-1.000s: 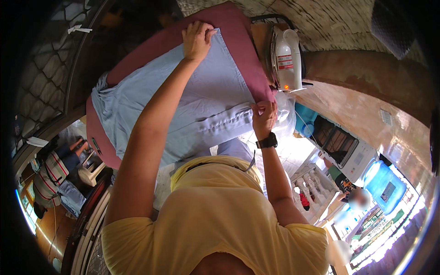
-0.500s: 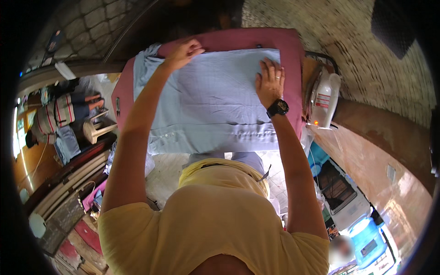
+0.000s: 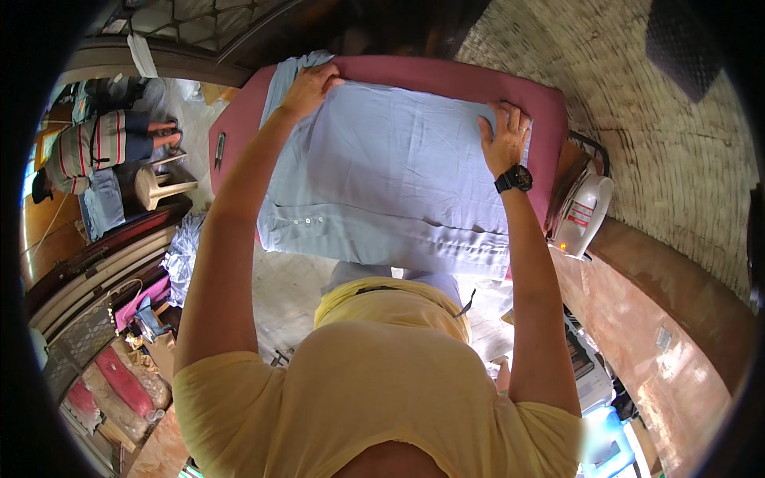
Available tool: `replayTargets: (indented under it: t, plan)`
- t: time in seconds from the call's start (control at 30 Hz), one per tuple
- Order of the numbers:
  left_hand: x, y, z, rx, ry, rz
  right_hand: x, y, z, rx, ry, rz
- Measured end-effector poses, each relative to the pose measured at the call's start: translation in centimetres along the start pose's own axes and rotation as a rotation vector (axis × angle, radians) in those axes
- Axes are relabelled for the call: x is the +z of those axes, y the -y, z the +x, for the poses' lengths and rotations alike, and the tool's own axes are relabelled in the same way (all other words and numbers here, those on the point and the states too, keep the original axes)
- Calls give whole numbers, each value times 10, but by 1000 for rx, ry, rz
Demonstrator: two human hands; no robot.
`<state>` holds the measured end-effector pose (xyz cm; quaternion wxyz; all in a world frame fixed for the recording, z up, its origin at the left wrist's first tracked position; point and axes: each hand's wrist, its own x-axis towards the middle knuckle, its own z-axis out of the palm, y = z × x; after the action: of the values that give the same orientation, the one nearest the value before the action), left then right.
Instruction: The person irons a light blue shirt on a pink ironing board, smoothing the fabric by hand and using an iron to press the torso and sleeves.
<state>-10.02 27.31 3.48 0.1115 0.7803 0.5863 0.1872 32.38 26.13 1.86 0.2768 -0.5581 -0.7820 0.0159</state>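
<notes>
A light-blue shirt (image 3: 398, 159) lies spread over a maroon-covered ironing board (image 3: 446, 78). Small buttons show near its left front part, and its near edge hangs at the board's front. At the shirt's far left edge, beside a bunched part of the cloth, my left hand (image 3: 307, 92) has its fingers curled closed on the fabric. My right hand (image 3: 505, 143), with a black watch on the wrist, rests on the far right corner. Its thumb is apart and its fingers reach over the edge.
A white iron (image 3: 587, 209) with a lit orange lamp stands at the board's right end. A small dark-handled tool (image 3: 219, 150) lies on the board's left tip. Far left, a person in a striped shirt (image 3: 100, 151) is near a wooden stool (image 3: 155, 187). A wall (image 3: 637, 295) borders the right.
My left hand has closed on the shirt's far edge. My right hand has shifted along to the far right corner, its fingers now bent. The whole view has turned slightly.
</notes>
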Motion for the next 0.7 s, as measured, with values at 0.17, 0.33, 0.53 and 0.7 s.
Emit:
replayTargets:
  t: [0.17,0.33,0.53,0.7]
  plan:
    - [-5,-9,-5,213,-99,184,20,37,25,-111,58,169]
    - [5,-3,-15,295,-162,113,46,44,31,-55,31,250]
    - [7,-2,-1,123,-127,-97,53,43,38,-30,44,207]
    - [10,2,9,95,-84,48,56,39,47,-54,50,121]
